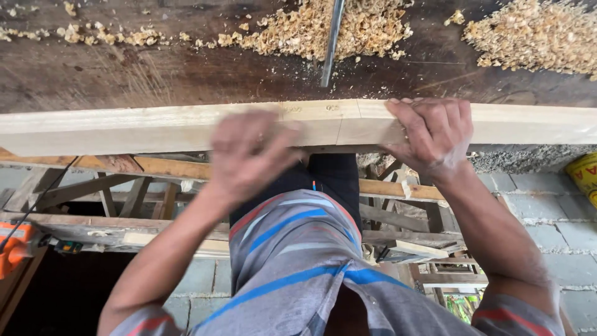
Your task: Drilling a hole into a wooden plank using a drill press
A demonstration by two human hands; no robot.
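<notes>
A dark, worn wooden workbench top [155, 74] fills the upper part of the view, scattered with heaps of pale wood shavings [329, 28], and a slim grey metal rod [331, 40] lies across the heap in the middle. Below the bench edge you see grey concrete paving blocks [547, 218] and a stack of rough timber frames [124, 193]. An orange power tool [15, 246] sits at the far left, and a yellow container [584, 177] shows at the right edge.

Along the near edge of the bench lies a long, pale, squared wooden beam [124, 127], running from left to right across the whole view. A slanted joint line [342, 127] crosses it near the middle.

Your right hand [432, 134] is clenched over the beam just right of that joint, fingers curled over its top and the palm against its near face. Your left hand [249, 155] is blurred; it lies against the near face of the beam just left of the joint, with the fingers spread, and you cannot tell whether it truly grasps the wood. The two hands are near each other, the joint between them. Your striped grey, blue and red shirt [298, 261] fills the bottom of the view.
</notes>
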